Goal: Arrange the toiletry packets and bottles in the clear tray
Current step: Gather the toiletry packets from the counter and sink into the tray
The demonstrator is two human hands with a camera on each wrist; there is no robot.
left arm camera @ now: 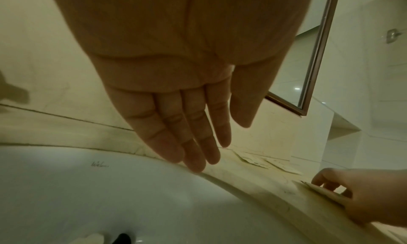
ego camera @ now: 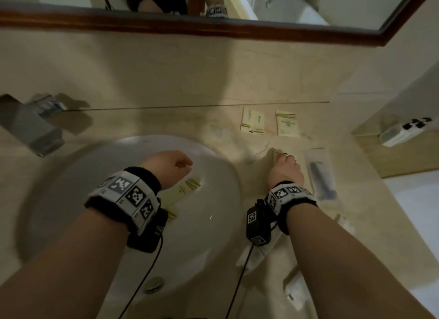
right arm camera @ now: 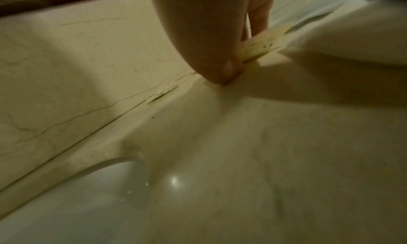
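Packets (ego camera: 268,123) on counter (ego camera: 237,85), right of sink (ego camera: 118,211)

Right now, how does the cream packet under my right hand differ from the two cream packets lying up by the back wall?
The cream packet under the right hand is pinched by the right hand with one edge lifted; the two cream packets by the back wall lie flat, untouched. The pinched packet is mostly covered by fingers; the back two show their printed faces fully. It sits nearer the white sink; they sit farther back. All are cream with dark wavy stripes.
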